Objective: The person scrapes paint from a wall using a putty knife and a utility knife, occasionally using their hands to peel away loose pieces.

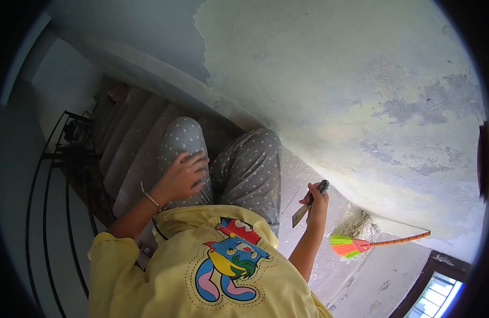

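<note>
In the head view, my right hand [317, 203] is closed around the dark handle of a scraper [300, 214], whose flat metal blade points down and to the left. It is held out to the right of my legs, apart from the wall [329, 100]. My left hand [187, 174] rests on or just over my knee in grey polka-dot trousers [183, 135], fingers spread, nothing in them. The wall beside me has patches where the paint is gone, with a ragged paint edge near the top.
A broom [351, 245] with red and green bristles lies beside a pile of paint flakes [363, 227] at the wall's foot. Stairs [130, 138] drop away ahead on the left, along a black metal railing [69, 159]. A window [438, 297] is at the lower right.
</note>
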